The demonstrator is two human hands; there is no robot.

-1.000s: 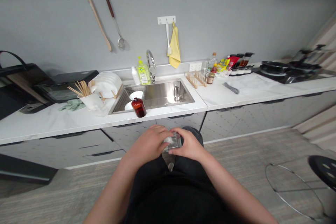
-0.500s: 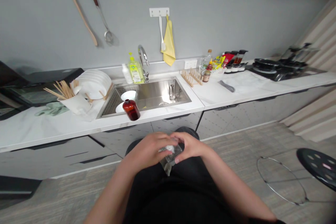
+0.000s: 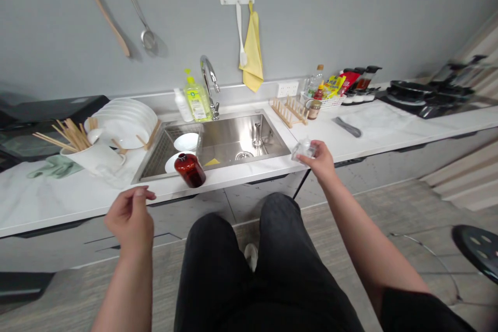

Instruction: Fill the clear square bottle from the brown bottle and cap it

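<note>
My right hand (image 3: 319, 162) is raised at the counter's front edge, right of the sink, pinching a small clear plastic item (image 3: 303, 150) in its fingers. My left hand (image 3: 130, 217) hangs just below the counter's front edge, left of my knees, fingers loosely curled and nothing visible in them. The nearest thing to it is an amber glass bottle (image 3: 190, 170) with a dark cap, standing at the sink's front rim. The white marble counter (image 3: 249, 179) runs across the view in front of both hands.
A steel sink (image 3: 241, 137) holds white bowls beside a chrome faucet (image 3: 209, 85). To the left stand stacked plates and a white cup of wooden sticks. To the right are a wooden rack, a grey utensil, bottles and pans on a stove. A black stool stands at lower right.
My hands have come apart. The right hand has carried the clear item up and right to the counter, and the left hand has moved left, letting go of it.
</note>
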